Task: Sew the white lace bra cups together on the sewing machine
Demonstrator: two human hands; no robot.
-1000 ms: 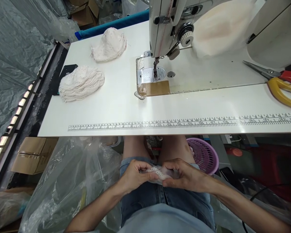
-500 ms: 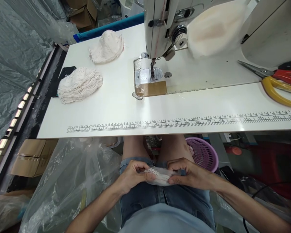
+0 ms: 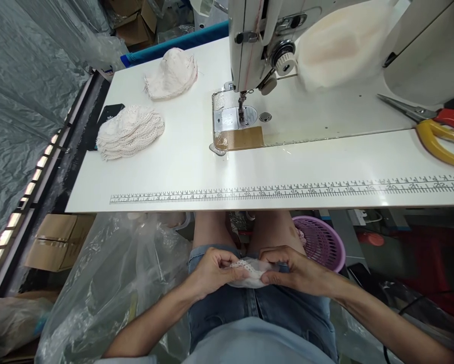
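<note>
Over my lap, a small white piece of lace-edged fabric is stretched between my two hands. My left hand pinches its left end between thumb and fingers. The right end is pinched by my right hand. Part of the fabric looks sheer, and its ends are hidden under the fingers. On the table, a stack of white lace-edged pieces lies at the left. Behind that stack sits a cup-shaped white fabric piece with frayed edges.
A sewing machine stands on the white table, which has a printed ruler along its front edge. Yellow-handled scissors lie at the right. Below are a purple basket, clear plastic sheeting and a cardboard box.
My right hand has shifted slightly right, and the fabric between my hands has been turned and spread a little. Both hands keep their pinch. The view has swayed slightly.
</note>
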